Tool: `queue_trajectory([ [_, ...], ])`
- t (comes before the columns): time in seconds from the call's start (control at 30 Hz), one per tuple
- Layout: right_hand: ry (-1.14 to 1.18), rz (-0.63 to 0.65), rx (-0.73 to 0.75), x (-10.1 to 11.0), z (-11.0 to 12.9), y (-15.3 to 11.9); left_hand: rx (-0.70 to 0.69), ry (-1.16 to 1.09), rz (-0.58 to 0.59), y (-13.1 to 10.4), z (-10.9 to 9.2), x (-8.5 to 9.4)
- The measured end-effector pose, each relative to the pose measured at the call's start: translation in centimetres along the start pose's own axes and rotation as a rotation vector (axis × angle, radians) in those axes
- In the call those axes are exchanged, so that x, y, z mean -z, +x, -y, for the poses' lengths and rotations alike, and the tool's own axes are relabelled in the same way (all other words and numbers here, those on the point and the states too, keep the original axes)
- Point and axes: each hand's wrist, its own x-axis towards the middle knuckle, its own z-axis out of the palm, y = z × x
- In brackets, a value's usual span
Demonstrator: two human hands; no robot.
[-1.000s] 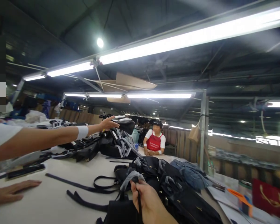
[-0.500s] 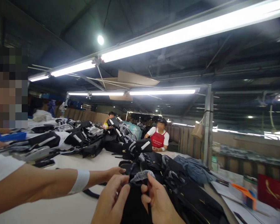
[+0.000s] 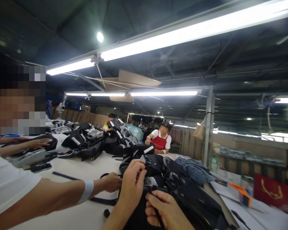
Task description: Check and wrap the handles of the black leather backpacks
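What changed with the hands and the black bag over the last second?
The left hand came off the table and joined the right hand on the black bag, fingers at its grey-wrapped part. The co-worker's arm swung back from the far pile and its hand now rests on a black strap beside the bag. The right hand kept its grip; the bag piles stayed.

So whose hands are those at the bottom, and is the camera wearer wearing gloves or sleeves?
They are the wearer's own. The left hand and right hand are bare, with no gloves, rings or watch visible. No sleeve shows on either forearm. The white wristband belongs to a neighbouring person.
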Motion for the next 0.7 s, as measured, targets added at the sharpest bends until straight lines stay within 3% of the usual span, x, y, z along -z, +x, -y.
queue_trajectory([
  [0.1,-0.183,0.078,-0.015,1.1,-0.6,-0.2,-0.219,-0.026,0.096,-3.2,-0.3,0.6],
  [0.17,-0.235,0.189,0.027,1.5,-1.0,-0.3,-0.231,-0.102,0.159,-5.4,0.3,0.7],
  [0.23,-0.218,0.258,0.069,1.7,-1.3,-0.3,-0.120,-0.240,0.163,-7.1,1.1,0.6],
  [0.3,-0.199,0.246,0.090,1.6,-1.8,-0.2,0.064,-0.393,0.110,-8.0,1.8,0.1],
  [0.43,-0.214,0.172,0.139,1.6,-2.4,-0.1,0.382,-0.617,-0.125,-7.9,2.3,-1.1],
  [0.5,-0.221,0.178,0.152,1.6,-2.3,-0.3,0.509,-0.711,-0.184,-7.7,2.1,-1.5],
  [0.6,-0.282,0.156,0.186,1.6,-1.6,-0.9,0.658,-0.731,-0.061,-7.8,1.7,-1.4],
  [0.7,-0.370,0.053,0.205,1.6,-1.2,-1.3,0.710,-0.613,0.091,-7.8,1.6,-0.9],
])
